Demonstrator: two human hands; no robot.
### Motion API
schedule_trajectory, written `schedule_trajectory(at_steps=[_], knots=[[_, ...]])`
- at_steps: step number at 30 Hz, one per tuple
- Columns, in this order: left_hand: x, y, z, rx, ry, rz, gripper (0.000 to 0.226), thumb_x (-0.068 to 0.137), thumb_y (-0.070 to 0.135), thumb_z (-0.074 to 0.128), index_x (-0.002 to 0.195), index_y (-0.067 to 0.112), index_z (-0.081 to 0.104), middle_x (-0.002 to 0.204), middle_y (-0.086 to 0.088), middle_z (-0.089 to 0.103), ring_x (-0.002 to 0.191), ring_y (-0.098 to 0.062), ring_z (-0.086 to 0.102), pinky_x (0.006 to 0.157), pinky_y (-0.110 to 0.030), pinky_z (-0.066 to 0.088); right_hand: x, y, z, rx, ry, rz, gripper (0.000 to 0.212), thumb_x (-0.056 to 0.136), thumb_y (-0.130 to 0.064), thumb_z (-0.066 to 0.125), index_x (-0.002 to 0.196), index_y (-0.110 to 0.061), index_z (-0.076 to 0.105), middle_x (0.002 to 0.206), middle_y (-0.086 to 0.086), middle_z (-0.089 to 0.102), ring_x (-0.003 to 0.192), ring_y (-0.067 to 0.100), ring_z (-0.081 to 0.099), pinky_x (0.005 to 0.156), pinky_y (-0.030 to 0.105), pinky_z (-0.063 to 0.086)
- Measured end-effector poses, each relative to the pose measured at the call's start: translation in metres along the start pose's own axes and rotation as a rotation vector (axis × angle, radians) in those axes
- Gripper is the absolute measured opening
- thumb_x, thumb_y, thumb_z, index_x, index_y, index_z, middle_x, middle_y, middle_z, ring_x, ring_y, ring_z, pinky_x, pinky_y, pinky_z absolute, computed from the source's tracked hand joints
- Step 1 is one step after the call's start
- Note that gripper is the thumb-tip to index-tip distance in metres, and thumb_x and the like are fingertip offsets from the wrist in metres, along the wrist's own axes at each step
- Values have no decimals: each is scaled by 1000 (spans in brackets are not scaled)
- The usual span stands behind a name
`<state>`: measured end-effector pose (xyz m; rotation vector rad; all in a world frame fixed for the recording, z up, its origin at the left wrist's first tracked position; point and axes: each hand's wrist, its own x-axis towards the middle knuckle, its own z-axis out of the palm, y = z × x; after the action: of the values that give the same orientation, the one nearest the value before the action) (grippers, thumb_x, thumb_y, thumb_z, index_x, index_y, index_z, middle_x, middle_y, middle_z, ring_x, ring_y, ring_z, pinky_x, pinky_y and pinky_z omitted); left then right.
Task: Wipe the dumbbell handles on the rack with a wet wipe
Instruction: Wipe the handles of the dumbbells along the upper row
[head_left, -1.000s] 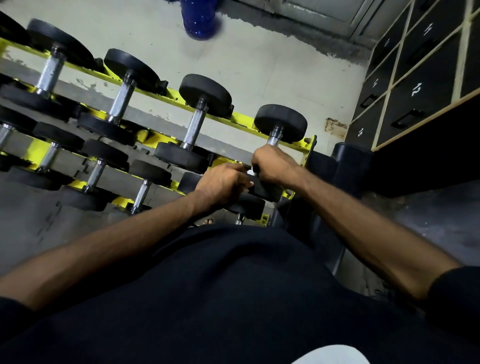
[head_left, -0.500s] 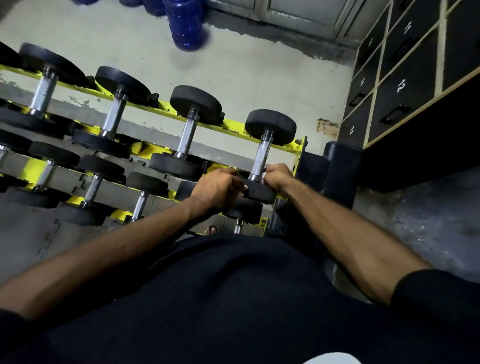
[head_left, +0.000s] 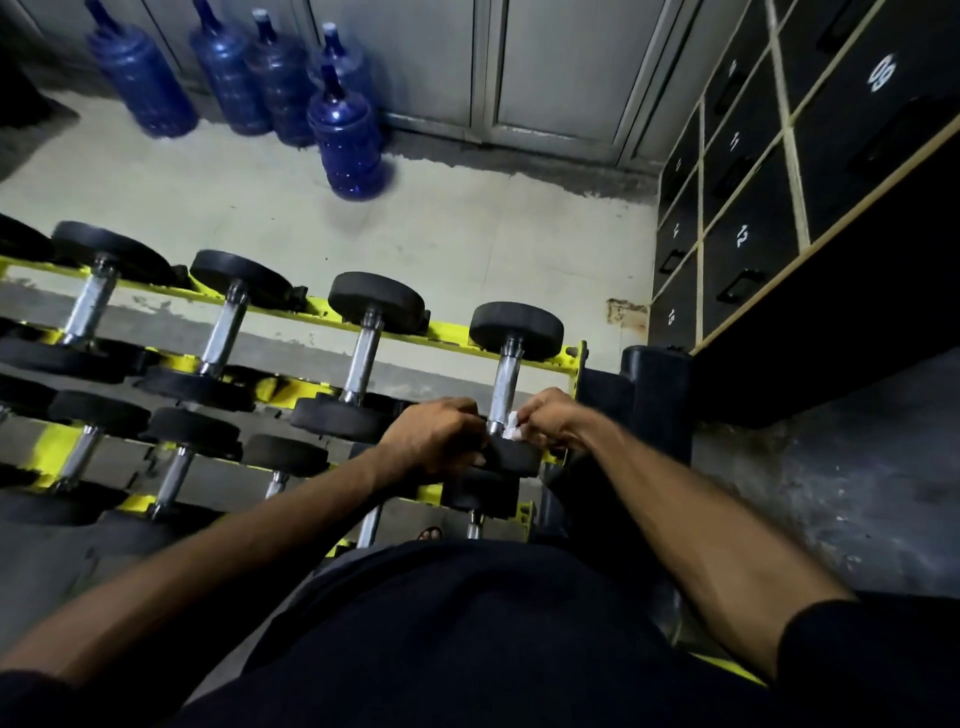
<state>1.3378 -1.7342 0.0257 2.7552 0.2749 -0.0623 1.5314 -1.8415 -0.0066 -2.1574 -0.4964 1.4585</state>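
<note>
Dumbbell handle (head_left: 504, 382) runs up-frame from our hands: right hand (head_left: 551, 422) pinches wet wipe (head_left: 512, 427) at its base, left hand (head_left: 434, 441) grips near head (head_left: 514, 458)

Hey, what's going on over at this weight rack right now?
A person is bent over a yellow dumbbell rack, working on the rightmost dumbbell of the top row. Their right hand pinches a white wet wipe against the lower end of its chrome handle. The left hand grips that dumbbell's near end, apparently steadying it. Neither hand touches the other dumbbells. Blue water jugs stand on the floor beyond.
</note>
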Motion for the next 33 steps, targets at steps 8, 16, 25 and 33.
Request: schedule_trajectory(at_steps=[8, 16, 25, 33], knots=[[-1, 2, -3, -6, -17, -24, 18, 85, 43, 68, 102, 38, 71, 94, 10, 58, 76, -15, 62, 59, -34, 54, 10, 11, 25, 17, 55, -21, 29, 83, 11, 58, 76, -13, 72, 77, 2, 68, 68, 12, 56, 53, 18, 49], [-8, 13, -2, -53, 46, -53, 13, 87, 33, 72, 101, 32, 74, 97, 4, 61, 73, -18, 63, 60, -31, 52, 5, 10, 20, 198, 152, 19, 16, 84, 7, 64, 85, -4, 75, 71, 3, 68, 61, 11, 59, 42, 15, 43], [-14, 17, 8, -115, 103, -157, 12, 88, 25, 71, 96, 31, 77, 94, 3, 62, 74, -21, 65, 61, -39, 57, -10, 11, 19, 299, 132, 9, 15, 84, 9, 67, 82, -6, 70, 73, 5, 65, 57, 8, 55, 40, 15, 41], [-12, 15, 12, -117, 106, -171, 11, 87, 29, 72, 96, 28, 77, 96, 4, 63, 79, -19, 66, 65, -39, 58, 17, -18, 27, 863, 384, 80, 18, 84, 14, 62, 83, -2, 70, 65, 9, 64, 54, 15, 58, 48, 24, 52]])
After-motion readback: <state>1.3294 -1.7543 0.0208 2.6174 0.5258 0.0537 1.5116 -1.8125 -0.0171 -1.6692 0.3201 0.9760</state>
